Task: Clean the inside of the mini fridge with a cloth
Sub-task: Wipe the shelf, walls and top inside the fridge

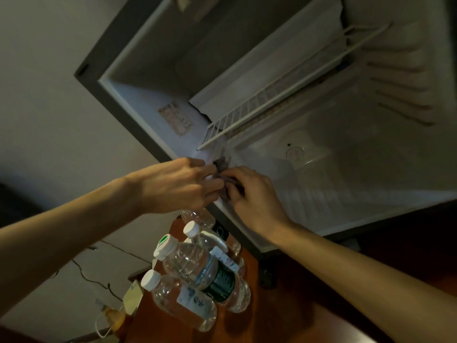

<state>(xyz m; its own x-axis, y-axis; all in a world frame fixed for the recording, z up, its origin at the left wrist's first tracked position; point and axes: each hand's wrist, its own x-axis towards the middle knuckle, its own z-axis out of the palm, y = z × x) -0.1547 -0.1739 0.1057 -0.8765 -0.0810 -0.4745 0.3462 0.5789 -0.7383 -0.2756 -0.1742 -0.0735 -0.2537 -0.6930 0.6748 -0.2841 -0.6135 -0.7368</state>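
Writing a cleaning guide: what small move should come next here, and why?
Probably spread the bunched cloth flat. Both the left hand and right hand pinch it at the fridge edge, too crumpled to wipe the wall.

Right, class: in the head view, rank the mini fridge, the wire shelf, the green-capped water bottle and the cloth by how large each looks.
1. mini fridge
2. wire shelf
3. green-capped water bottle, though it sits nearer the camera, so its rank against the shelf is unsure
4. cloth, bunched and mostly hidden between both hands
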